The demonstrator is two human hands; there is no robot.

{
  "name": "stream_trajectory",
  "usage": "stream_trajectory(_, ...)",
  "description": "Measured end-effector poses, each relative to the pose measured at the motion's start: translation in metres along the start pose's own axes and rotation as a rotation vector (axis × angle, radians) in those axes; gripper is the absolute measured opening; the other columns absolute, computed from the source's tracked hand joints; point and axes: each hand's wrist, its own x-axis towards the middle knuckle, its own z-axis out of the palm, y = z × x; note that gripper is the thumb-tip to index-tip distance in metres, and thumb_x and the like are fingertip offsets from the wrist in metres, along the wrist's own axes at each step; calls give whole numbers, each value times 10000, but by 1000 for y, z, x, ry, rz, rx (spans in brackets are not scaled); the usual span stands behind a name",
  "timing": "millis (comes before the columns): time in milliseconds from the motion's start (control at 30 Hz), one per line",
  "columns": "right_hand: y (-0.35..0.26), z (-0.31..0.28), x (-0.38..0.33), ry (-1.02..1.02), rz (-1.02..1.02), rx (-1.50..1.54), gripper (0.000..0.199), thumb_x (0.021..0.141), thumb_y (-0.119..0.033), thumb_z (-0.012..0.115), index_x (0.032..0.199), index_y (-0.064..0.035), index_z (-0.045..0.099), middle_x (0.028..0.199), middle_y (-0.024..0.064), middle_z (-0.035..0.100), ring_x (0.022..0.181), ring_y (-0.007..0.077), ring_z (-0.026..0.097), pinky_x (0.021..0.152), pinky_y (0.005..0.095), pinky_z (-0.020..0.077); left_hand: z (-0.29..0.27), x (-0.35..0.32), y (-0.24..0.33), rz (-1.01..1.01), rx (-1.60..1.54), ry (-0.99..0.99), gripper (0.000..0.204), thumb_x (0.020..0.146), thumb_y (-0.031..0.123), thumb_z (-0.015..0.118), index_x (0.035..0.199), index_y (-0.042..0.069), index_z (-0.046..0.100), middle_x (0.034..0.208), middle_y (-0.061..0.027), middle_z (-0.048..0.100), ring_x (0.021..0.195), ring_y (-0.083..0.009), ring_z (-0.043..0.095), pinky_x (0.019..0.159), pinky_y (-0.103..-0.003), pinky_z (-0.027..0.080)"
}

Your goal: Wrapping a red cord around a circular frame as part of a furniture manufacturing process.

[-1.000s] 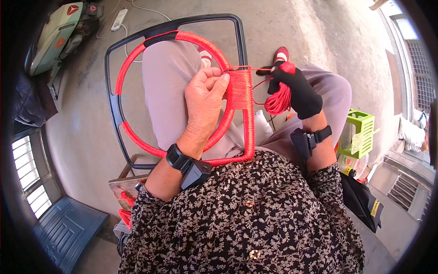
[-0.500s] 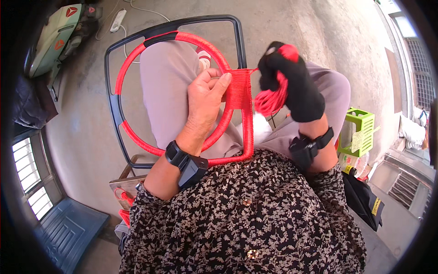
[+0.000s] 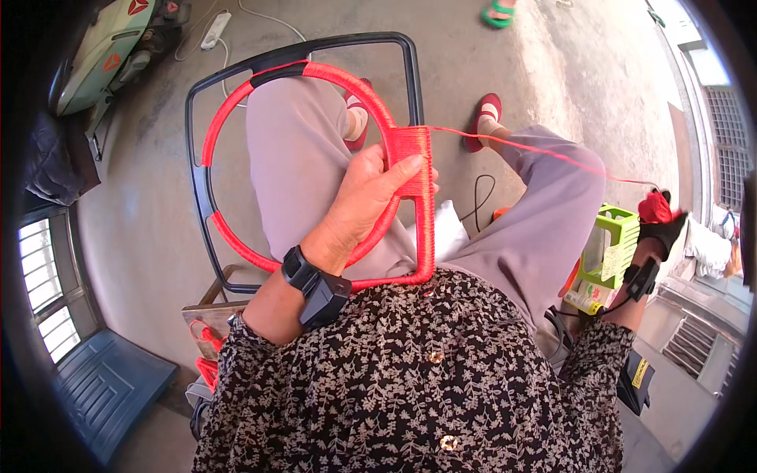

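Across my lap lies a dark metal frame (image 3: pixel 189 134) with an inner ring (image 3: pixel 347 77) partly wrapped in red cord. My left hand (image 3: pixel 363 193) grips the tightly wound red band (image 3: pixel 411 140) where the ring meets the frame's side, thumb on top and fingers behind. From the top of that band a strand of red cord (image 3: pixel 544 153) stretches out to the right. At its far end my right hand (image 3: pixel 666 232), in a black glove, is closed on the red cord bundle (image 3: pixel 654 208), beyond my right knee. The gloved fingers are partly hidden.
A green plastic basket (image 3: pixel 627 236) stands beside my right forearm. Another person's foot in a green slipper (image 3: pixel 498 14) shows at the top. A power strip (image 3: pixel 214 30) with white cable lies on the floor at the far left. A blue plastic chair (image 3: pixel 114 394) is at the lower left.
My right hand has swung from close beside the band far out to the right, drawing the cord long. My left hand has slid slightly down and right onto the band. A green slipper has appeared.
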Motion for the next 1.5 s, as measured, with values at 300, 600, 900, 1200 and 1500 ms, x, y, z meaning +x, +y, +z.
stream_trajectory(300, 140, 302, -170, -1430, 42, -1144, 379, 792, -130, 657, 1146, -16, 583, 894, 87, 634, 853, 144, 595, 768, 274, 468, -3, 11, -4, 204, 77, 216, 223, 963, 138, 458, 1109, 1, 557, 972, -52, 630, 853, -103, 598, 770, -261, 488)
stream_trajectory(600, 188, 360, -161, -1005, -212, -789, 573, 787, -169, 681, 1298, -48, 451, 992, 137, 666, 873, 245, 657, 774, 335, 513, -4, 7, -3, 297, 573, 485, 254, 923, 85, 536, 1156, -16, 532, 992, -49, 605, 851, -108, 583, 772, -255, 482)
stream_trajectory(900, 148, 376, -205, -1030, -889, -826, 470, 763, -164, 694, 1195, -50, 548, 1151, 164, 603, 1066, 304, 590, 894, 381, 474, 14, -13, 14, 1265, 1006, 476, 479, 702, 61, 714, 1145, -17, 549, 1103, -165, 598, 940, -291, 597, 830, -364, 478)
stream_trajectory(1200, 122, 357, -172, -656, -54, -148, 279, 830, -102, 607, 1090, -1, 601, 983, 93, 679, 820, 157, 648, 721, 271, 497, 9, -1, 2, 739, 502, 500, 277, 824, -9, 613, 1084, -41, 523, 999, -126, 595, 892, -144, 597, 740, -266, 517)
stream_trajectory(1500, 100, 283, -87, -317, -492, -1298, 337, 805, -157, 689, 1104, -22, 613, 842, 87, 674, 738, 182, 651, 674, 291, 506, 0, 3, -6, 381, 113, 329, 139, 914, 56, 581, 1035, 13, 527, 945, -58, 628, 805, -86, 618, 663, -215, 524)
